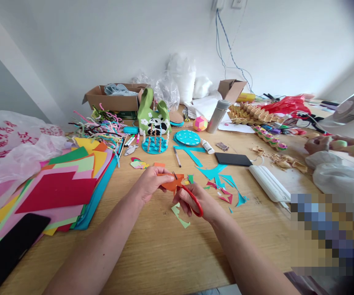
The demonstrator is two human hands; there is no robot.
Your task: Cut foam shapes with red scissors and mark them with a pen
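Over the middle of the wooden table [164, 254], my left hand [152, 182] pinches a small orange paper piece [172, 182]. My right hand [195, 200] is closed round the red handles of a pair of scissors [192, 198]; the blades point up into the orange paper. A light green scrap [179, 215] lies on the table just below both hands. Blue and pink offcuts [222, 184] are scattered to the right of my hands.
A fanned stack of coloured paper sheets [60, 188] and a black phone [7, 252] lie at the left. Pipe cleaners [103, 125], cardboard boxes [115, 98], a metal bottle [218, 114] and egg trays [250, 114] stand behind. Another person's hand [321, 143] works at the right edge.
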